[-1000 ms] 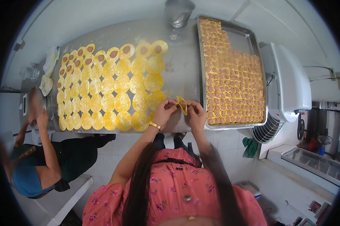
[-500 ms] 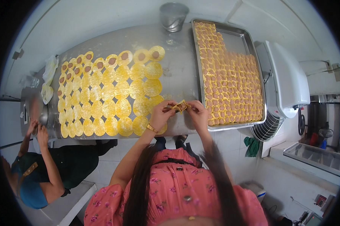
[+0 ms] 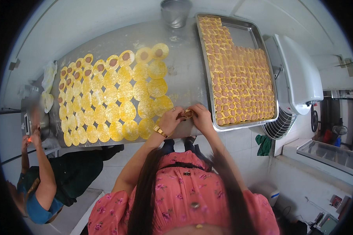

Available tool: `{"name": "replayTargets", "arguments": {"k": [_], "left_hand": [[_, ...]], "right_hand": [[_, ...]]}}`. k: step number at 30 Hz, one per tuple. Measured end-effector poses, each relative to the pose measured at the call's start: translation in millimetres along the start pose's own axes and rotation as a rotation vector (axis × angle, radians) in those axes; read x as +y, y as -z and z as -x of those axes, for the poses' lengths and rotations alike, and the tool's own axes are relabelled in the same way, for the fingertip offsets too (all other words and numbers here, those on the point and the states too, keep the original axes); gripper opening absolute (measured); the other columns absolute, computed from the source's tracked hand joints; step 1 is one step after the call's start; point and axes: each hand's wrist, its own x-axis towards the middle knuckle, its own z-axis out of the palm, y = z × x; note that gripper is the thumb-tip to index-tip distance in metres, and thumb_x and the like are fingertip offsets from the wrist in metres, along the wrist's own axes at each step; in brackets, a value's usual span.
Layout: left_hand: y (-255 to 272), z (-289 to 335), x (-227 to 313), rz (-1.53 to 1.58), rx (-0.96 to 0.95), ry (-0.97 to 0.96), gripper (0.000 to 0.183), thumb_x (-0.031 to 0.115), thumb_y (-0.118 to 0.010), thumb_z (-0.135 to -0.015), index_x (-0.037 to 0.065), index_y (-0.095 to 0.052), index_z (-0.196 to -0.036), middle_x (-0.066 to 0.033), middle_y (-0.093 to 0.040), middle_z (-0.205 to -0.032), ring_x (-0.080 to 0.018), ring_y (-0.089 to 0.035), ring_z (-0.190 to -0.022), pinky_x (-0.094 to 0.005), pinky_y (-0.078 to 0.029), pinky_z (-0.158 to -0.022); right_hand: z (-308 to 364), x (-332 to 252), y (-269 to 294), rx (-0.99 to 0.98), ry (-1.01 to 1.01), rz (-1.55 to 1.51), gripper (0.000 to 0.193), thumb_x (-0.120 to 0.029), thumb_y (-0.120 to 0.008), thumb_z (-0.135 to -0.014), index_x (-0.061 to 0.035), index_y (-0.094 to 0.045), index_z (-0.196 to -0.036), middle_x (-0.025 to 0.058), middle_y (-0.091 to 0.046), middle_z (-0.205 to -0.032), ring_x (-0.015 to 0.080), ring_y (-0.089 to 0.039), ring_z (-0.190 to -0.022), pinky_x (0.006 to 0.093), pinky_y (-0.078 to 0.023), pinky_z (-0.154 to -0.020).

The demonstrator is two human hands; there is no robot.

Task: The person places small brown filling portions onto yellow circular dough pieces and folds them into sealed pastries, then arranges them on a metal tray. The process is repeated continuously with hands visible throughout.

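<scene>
Both my hands meet over the front edge of the metal table [image 3: 184, 74], closed on one small dumpling [image 3: 188, 114]. Its yellow wrapper is drawn up around the filling, and my fingers cover much of it. My left hand [image 3: 170, 120] pinches it from the left, below a gold wristwatch [image 3: 159, 131]. From the other side, my right hand [image 3: 202, 118] presses with its fingertips. Left of my hands lie rows of round yellow wrappers [image 3: 125, 92]; those along the far and left edges carry dabs of pinkish meat filling [image 3: 113, 62].
To the right, a large metal tray [image 3: 278, 111] holds tight rows of shaped dumplings [image 3: 243, 84]. A metal bucket [image 3: 175, 13] stands at the back, and a white machine [image 3: 299, 74] beyond the tray. A co-worker [image 3: 43, 176] stands at the left, hands near an orange thing [image 3: 29, 140].
The wrapper, spread with pointed corners before, is now gathered in closer between my fingers. My hands have drawn together. The co-worker's hands have shifted, and the orange thing now shows there.
</scene>
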Motion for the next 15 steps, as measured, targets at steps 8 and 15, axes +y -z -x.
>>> {"name": "replayTargets", "arguments": {"k": [8, 15], "left_hand": [[-3, -5, 6, -0.111, -0.036, -0.016, 0.019, 0.017, -0.067, -0.075, 0.009, -0.056, -0.089, -0.0093, -0.064, -0.077, -0.0300, -0.061, -0.071, -0.0399, -0.047, -0.060], [-2, -23, 14, -0.262, -0.187, 0.111, 0.026, 0.030, -0.069, -0.071, 0.010, -0.057, -0.082, -0.0084, -0.062, -0.075, -0.0298, -0.060, -0.072, -0.0399, -0.046, -0.060]], "right_hand": [[4, -22, 9, -0.009, -0.071, -0.021, 0.021, 0.004, -0.054, -0.069, -0.0020, -0.059, -0.088, 0.0152, -0.055, -0.086, 0.0361, -0.054, -0.084, 0.0411, -0.045, -0.072], [2, -21, 12, 0.065, -0.139, -0.017, 0.023, 0.007, -0.052, -0.068, -0.0017, -0.060, -0.088, 0.0150, -0.055, -0.083, 0.0355, -0.054, -0.086, 0.0408, -0.045, -0.072]]}}
